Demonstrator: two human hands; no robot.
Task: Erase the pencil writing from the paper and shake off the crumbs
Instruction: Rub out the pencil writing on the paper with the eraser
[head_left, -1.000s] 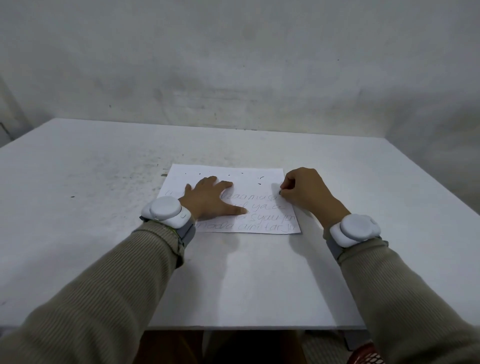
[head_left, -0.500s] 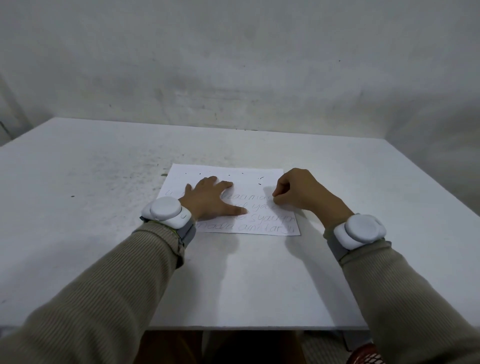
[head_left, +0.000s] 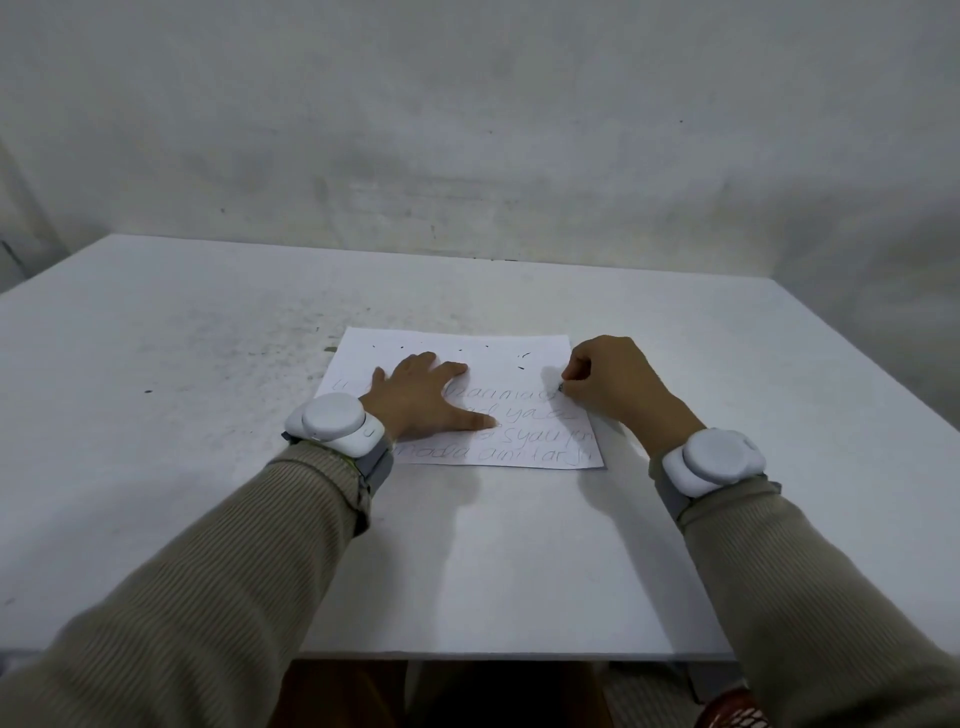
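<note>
On the desk (head_left: 467, 561) my left hand (head_left: 423, 400) lies flat, fingers spread, pinning the paper (head_left: 488, 364); my right hand (head_left: 610, 387) has its grip pinched narrow on a small eraser (head_left: 561, 387) at the top written line. The sheet is light, limp and crease-prone, I judge, so I'd lift it by two edges to shed the crumbs (head_left: 521, 368) near its far edge.

A: Background, quick?
B: Plain white flat-topped table (head_left: 727, 364). A scuffed grey-white plaster wall (head_left: 467, 130) stands right behind its far edge.
A: Marks on the table?
B: A dark grey smudged patch (head_left: 249, 343) on the left half.
A: Below the near edge?
B: A brown surface (head_left: 332, 696) (can't tell what). A red mesh object (head_left: 732, 714) sits bottom right, mostly cut off.
</note>
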